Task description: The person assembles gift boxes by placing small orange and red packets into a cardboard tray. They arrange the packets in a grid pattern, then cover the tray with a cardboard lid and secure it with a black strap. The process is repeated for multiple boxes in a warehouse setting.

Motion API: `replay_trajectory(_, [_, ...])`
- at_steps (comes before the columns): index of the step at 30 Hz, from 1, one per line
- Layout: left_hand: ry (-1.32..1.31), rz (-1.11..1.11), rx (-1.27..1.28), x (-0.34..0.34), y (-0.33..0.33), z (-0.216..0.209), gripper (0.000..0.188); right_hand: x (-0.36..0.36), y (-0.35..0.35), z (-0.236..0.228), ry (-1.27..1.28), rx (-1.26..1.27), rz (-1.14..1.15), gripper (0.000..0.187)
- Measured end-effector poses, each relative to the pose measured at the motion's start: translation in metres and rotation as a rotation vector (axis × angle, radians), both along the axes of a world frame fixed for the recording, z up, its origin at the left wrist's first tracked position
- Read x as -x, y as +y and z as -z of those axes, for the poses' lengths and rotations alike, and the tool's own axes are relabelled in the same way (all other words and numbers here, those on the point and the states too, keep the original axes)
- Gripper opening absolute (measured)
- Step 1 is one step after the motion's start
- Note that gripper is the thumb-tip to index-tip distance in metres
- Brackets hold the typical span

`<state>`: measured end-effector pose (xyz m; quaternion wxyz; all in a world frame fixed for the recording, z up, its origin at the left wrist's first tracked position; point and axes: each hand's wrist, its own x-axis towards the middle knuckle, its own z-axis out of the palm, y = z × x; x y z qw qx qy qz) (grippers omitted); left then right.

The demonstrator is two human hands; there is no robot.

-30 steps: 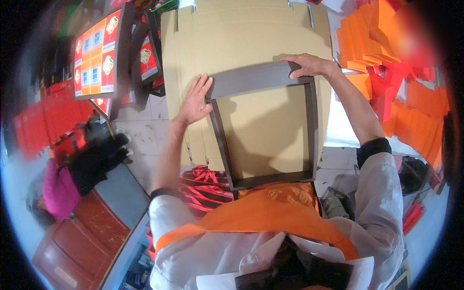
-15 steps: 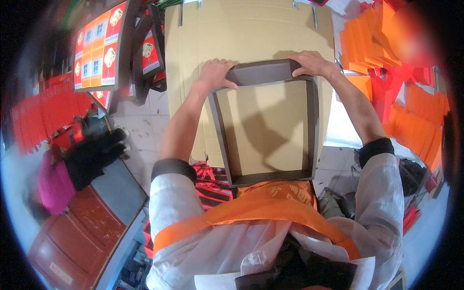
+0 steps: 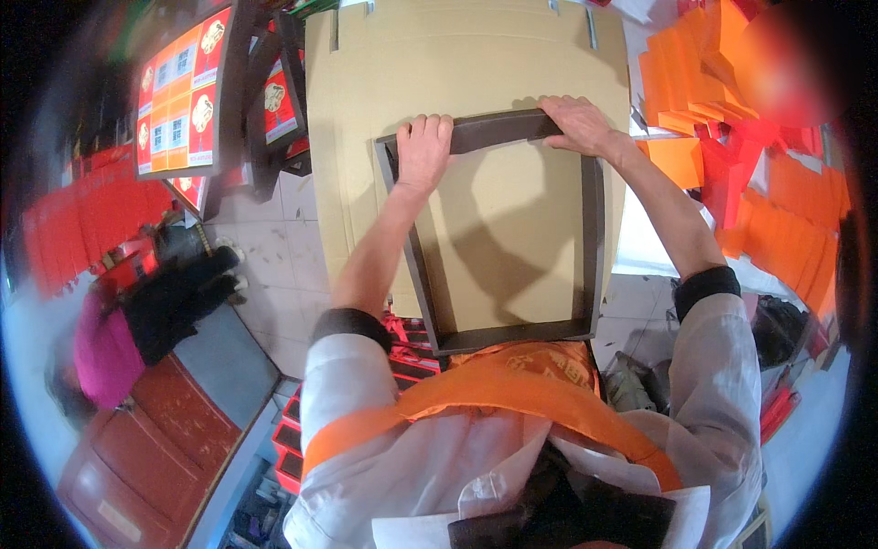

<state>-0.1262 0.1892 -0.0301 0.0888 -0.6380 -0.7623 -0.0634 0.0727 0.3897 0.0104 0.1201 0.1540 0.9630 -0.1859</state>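
Observation:
A dark grey-brown rectangular frame point(image 3: 498, 131) stands on its edges over a flat sheet of cardboard point(image 3: 457, 55), its near side close to my orange apron point(image 3: 512, 398). At the left part of the far side, my left hand point(image 3: 424, 157) is closed, fingers bent over the rail. My right hand point(image 3: 578, 125) grips the far right corner; its fingers reach over the outside and the thumb lies along the inner side. Bare cardboard shows through the middle of the frame, shaded by a shadow. What lies under my palms is hidden.
Left, framed panels with red and orange squares point(image 3: 178, 96) stand stacked. A person in a pink top point(image 3: 105, 348) is beside a brown-red chair point(image 3: 146, 448). Orange folded pieces point(image 3: 690, 69) are heaped at the right. Red and black boxes point(image 3: 288, 439) sit low beside me.
My left hand has shifted right, its fingers now bent over the far rail, uncovering the far left corner. My right hand has moved slightly left on its corner. The frame has stayed nearly in place.

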Motion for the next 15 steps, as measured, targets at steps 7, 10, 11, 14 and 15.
replay_trajectory(7, [-0.15, -0.017, 0.027, -0.007, -0.001, -0.008, 0.061, 0.0, -0.002, 0.021, -0.003, -0.112, 0.051, 0.03])
replay_trajectory(10, [-0.311, 0.099, 0.155, 0.009, -0.001, -0.028, 0.05, -0.002, -0.011, 0.036, 0.155, -0.293, 0.067, 0.027])
replay_trajectory(11, [-0.327, 0.11, 0.274, 0.022, 0.004, -0.027, 0.044, -0.003, -0.012, 0.04, 0.278, -0.323, 0.062, 0.027])
replay_trajectory(14, [-0.281, 0.116, 0.416, 0.038, 0.016, -0.019, 0.031, -0.003, -0.012, 0.042, 0.355, -0.339, 0.041, 0.026])
replay_trajectory(15, [-0.248, 0.118, 0.426, 0.041, 0.021, -0.013, 0.027, -0.002, -0.009, 0.04, 0.332, -0.336, 0.037, 0.025])
